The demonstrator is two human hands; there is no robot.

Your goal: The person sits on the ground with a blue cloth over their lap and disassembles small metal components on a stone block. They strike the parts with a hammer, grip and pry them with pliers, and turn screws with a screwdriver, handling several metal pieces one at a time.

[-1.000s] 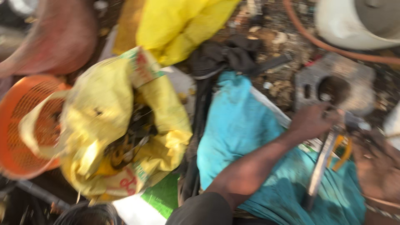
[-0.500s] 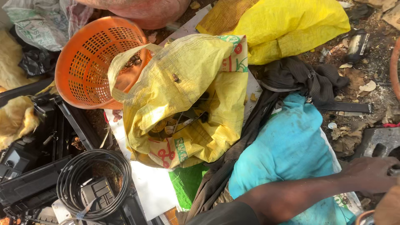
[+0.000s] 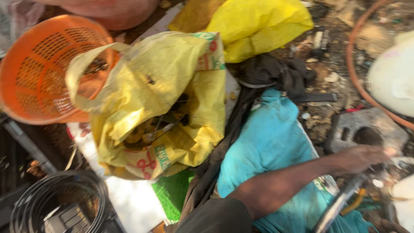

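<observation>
My right hand (image 3: 361, 158) reaches out to the right over a teal cloth (image 3: 271, 138), beside a grey metal block with a round hole (image 3: 366, 131). Its fingers curl around the top of a grey metal rod (image 3: 340, 202) that slants down toward the bottom edge; the picture is blurred there. Next to the rod lies a tool with yellow handles (image 3: 354, 202). My left hand is out of sight.
An open yellow sack (image 3: 172, 77) holding metal scraps lies at centre, and an orange mesh basket (image 3: 34, 73) stands to its left. Around them are another yellow bag (image 3: 258, 26), black cloth (image 3: 280, 73), a black cable coil (image 3: 56, 198), an orange hose (image 3: 351, 60) and a white container (image 3: 392, 77).
The view swung left toward the basket and cable coil, then part of the way back right. My right hand stays by the grey block, on the rod.
</observation>
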